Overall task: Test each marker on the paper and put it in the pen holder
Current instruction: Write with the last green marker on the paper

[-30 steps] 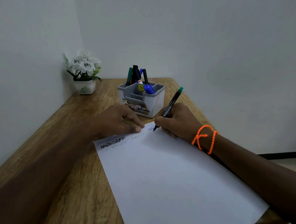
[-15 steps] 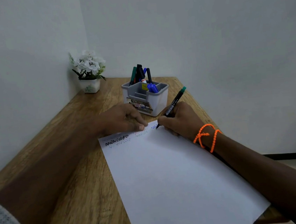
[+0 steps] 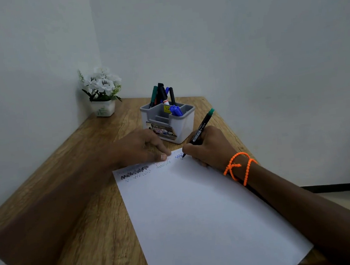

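A white sheet of paper (image 3: 202, 211) lies on the wooden table (image 3: 76, 207), with zigzag scribbles along its far edge. My right hand (image 3: 211, 148) grips a black marker with a green end (image 3: 202, 127), its tip touching the paper near the far right corner. My left hand (image 3: 141, 148) rests on the paper's far edge, fingers pressing it flat. Just beyond both hands stands a grey and white pen holder (image 3: 182, 127) with several markers (image 3: 162, 94) upright in its back compartment and blue ones (image 3: 176, 110) lower in another.
A white pot of white flowers (image 3: 102, 92) sits in the table's far left corner. Walls close in on the left and behind. An orange beaded band (image 3: 238, 166) circles my right wrist. The table's right edge runs close to my right forearm.
The marker tip has shifted slightly along the paper's far edge beside the blue scribble. The view has drifted a little; my left hand stays in place.
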